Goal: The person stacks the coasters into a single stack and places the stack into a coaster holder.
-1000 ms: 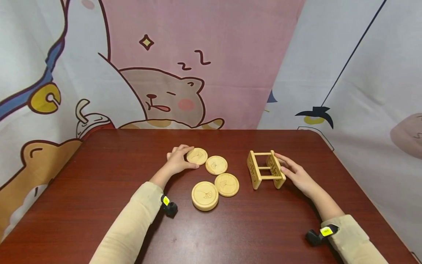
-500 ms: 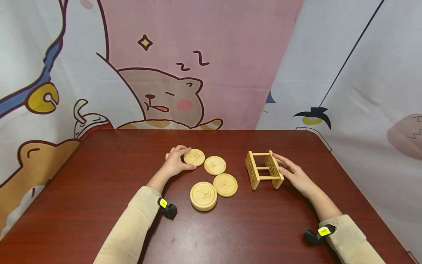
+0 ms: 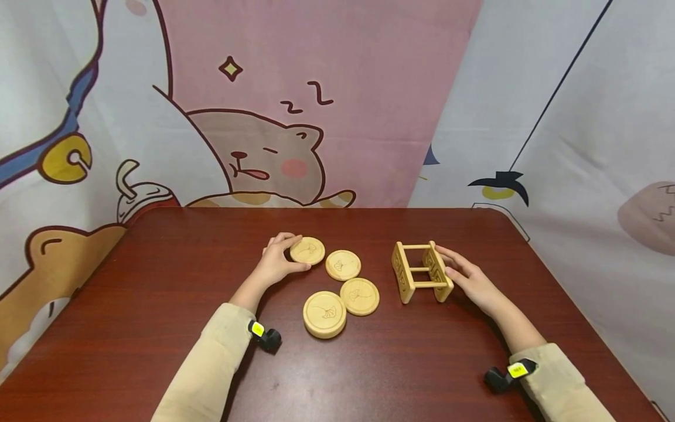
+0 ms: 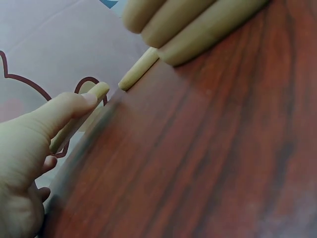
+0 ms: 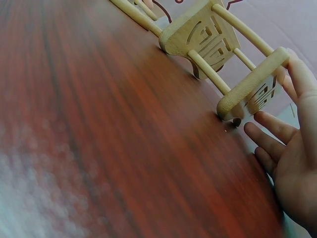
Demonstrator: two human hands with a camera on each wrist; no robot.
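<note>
The left hand (image 3: 276,258) has its thumb and forefinger spread around one coaster (image 3: 308,252), pinching its rim; the coaster sits left of the middle, toward the far edge of the desk (image 3: 184,281). The right hand (image 3: 471,281) is loosely extended, fingertips against the outer panel of the small rack (image 3: 420,269), which stands between the coasters and the desk's right edge.

From the left wrist I can see three rims in the stack (image 3: 324,315), where from above only its top and a thick side show. The right wrist view shows the lower fingers hanging away from the panel. I can't tell whether the pinched coaster touches the desk.

It's round, pale wood, with a leaf drawn inside a raised rim. A second coaster (image 3: 343,265) and a third coaster (image 3: 360,296) lie flat nearby.
</note>
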